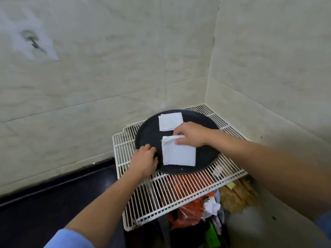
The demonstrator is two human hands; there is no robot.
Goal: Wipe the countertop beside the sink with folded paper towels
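Folded paper towels lie on a round black tray (206, 158): the near stack (178, 153) sits directly under the right hand (190, 134), and a second folded towel (170, 121) rests just beyond that hand, touching nothing. The right hand's fingers (180, 140) are closed over the near stack's top edge, pinching it. The left hand (144, 159) curls around the tray's rim just beside the stack, steadying it. The tray rests on a white wire rack (172, 190) laid over a bin of rubbish (197, 210), in a tiled corner.

This looks like the pick-up step, before any wiping. The next move seems to call for lifting the stack clear without letting its layers unfold, then carrying it toward the dark bench (53, 194) on the left hand's side. No sink is in view.
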